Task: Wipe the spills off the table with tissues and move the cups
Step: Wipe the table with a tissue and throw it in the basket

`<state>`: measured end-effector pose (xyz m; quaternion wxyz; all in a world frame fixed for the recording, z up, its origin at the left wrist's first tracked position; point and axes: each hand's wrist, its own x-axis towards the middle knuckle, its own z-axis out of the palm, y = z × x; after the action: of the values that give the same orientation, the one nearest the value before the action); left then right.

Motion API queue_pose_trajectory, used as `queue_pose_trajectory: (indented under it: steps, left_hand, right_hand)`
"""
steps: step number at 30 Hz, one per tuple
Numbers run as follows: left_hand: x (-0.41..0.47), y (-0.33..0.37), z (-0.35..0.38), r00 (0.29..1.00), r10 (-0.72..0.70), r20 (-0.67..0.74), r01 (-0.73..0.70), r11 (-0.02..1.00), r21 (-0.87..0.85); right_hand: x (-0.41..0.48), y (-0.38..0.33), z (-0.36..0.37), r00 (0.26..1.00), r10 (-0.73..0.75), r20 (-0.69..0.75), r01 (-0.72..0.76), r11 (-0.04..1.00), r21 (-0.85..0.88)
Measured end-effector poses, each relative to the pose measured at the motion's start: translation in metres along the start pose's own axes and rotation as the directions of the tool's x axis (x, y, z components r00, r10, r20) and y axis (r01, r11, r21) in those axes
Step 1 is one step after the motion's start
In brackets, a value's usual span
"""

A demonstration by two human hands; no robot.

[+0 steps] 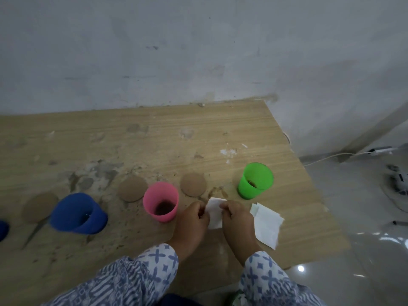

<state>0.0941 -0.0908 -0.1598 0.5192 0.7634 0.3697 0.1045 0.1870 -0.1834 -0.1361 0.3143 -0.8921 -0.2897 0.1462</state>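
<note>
Both hands pinch one white tissue (pixel 214 214) just above the wooden table (pixel 198 138): my left hand (pixel 192 219) grips its left edge, my right hand (pixel 237 219) its right edge. To the left of my left hand stands a pink cup (pixel 160 202) with dark liquid inside. A green cup (pixel 255 180) stands beyond my right hand, a blue cup (pixel 78 214) further left. A brown spill (pixel 217 192) marks the table just beyond the tissue. More folded tissues (pixel 267 226) lie right of my right hand.
Round cork coasters (pixel 193 184) (pixel 132 188) (pixel 39 207) lie among the cups. A dark blue object (pixel 3 230) shows at the left edge. Grey stains (pixel 97 173) cover the table's left part. The table's right edge drops to a tiled floor with cables (pixel 331 156).
</note>
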Motion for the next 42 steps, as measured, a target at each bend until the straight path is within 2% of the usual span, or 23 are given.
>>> queue_pose_trajectory:
  steps: [3, 6, 9, 13, 15, 17, 19, 21, 23, 25, 27, 29, 31, 33, 35, 37, 39, 42]
  left_hand:
    - [0.002, -0.004, 0.002, 0.998, 0.044, -0.04, -0.045, 0.999, -0.013]
    - [-0.001, -0.01, 0.003, 0.973, 0.218, -0.075, -0.208, 0.971, 0.118]
    - [-0.006, -0.025, 0.004, 0.947, 0.323, -0.005, -0.306, 0.902, 0.306]
    - [-0.009, -0.048, 0.006, 0.922, 0.375, 0.101, -0.374, 0.786, 0.493]
    - [-0.01, -0.051, 0.007, 0.922, 0.37, 0.115, -0.369, 0.749, 0.55]
    - [-0.012, -0.05, 0.007, 0.917, 0.384, 0.107, -0.362, 0.691, 0.626]
    - [-0.013, -0.049, 0.008, 0.918, 0.38, 0.11, -0.348, 0.646, 0.679]
    - [-0.013, -0.049, 0.008, 0.923, 0.362, 0.129, -0.341, 0.619, 0.707]
    - [-0.013, -0.05, 0.008, 0.927, 0.352, 0.131, -0.333, 0.611, 0.718]
    - [-0.014, -0.048, 0.008, 0.929, 0.346, 0.128, -0.328, 0.618, 0.715]
    - [-0.015, -0.047, 0.008, 0.929, 0.347, 0.131, -0.329, 0.608, 0.723]
    - [-0.015, -0.046, 0.007, 0.927, 0.352, 0.132, -0.332, 0.601, 0.727]
    - [-0.015, -0.046, 0.007, 0.928, 0.35, 0.127, -0.327, 0.601, 0.73]
    - [-0.014, -0.046, 0.007, 0.928, 0.348, 0.131, -0.327, 0.596, 0.733]
    - [-0.014, -0.047, 0.007, 0.926, 0.352, 0.134, -0.333, 0.598, 0.73]
    - [-0.013, -0.048, 0.008, 0.926, 0.355, 0.127, -0.333, 0.611, 0.718]
    - [-0.014, -0.049, 0.009, 0.926, 0.356, 0.127, -0.337, 0.625, 0.705]
    - [-0.014, -0.048, 0.01, 0.922, 0.369, 0.12, -0.34, 0.62, 0.707]
  right_hand:
    - [0.011, 0.005, 0.01, 0.996, -0.027, 0.089, 0.038, 0.992, -0.122]
    - [0.011, 0.011, 0.021, 0.982, -0.044, 0.182, 0.087, 0.968, -0.235]
    - [0.001, 0.018, 0.031, 0.983, -0.089, 0.162, 0.137, 0.939, -0.315]
    - [-0.005, 0.019, 0.032, 0.941, -0.263, 0.215, 0.333, 0.834, -0.439]
    - [0.002, 0.02, 0.035, 0.947, -0.211, 0.243, 0.291, 0.883, -0.367]
    - [0.019, 0.019, 0.038, 0.973, -0.153, 0.174, 0.205, 0.918, -0.339]
    - [0.034, 0.011, 0.036, 0.951, -0.212, 0.225, 0.285, 0.883, -0.373]
    - [0.046, 0.004, 0.035, 0.909, -0.286, 0.304, 0.394, 0.83, -0.395]
    - [0.048, 0.006, 0.036, 0.894, -0.295, 0.338, 0.426, 0.793, -0.434]
    - [0.039, 0.01, 0.034, 0.886, -0.292, 0.359, 0.431, 0.805, -0.408]
    - [0.021, 0.016, 0.026, 0.868, -0.356, 0.348, 0.479, 0.783, -0.395]
    - [0.014, 0.018, 0.02, 0.871, -0.379, 0.311, 0.477, 0.802, -0.36]
    - [0.019, 0.015, 0.021, 0.901, -0.338, 0.272, 0.415, 0.855, -0.311]
    - [0.036, 0.013, 0.03, 0.919, -0.323, 0.227, 0.385, 0.862, -0.33]
    - [0.049, 0.005, 0.033, 0.926, -0.262, 0.271, 0.347, 0.874, -0.341]
    - [0.047, 0.006, 0.037, 0.897, -0.313, 0.313, 0.418, 0.832, -0.364]
    - [0.033, 0.017, 0.039, 0.87, -0.337, 0.359, 0.454, 0.833, -0.318]
    - [0.013, 0.032, 0.035, 0.883, -0.295, 0.365, 0.418, 0.848, -0.326]
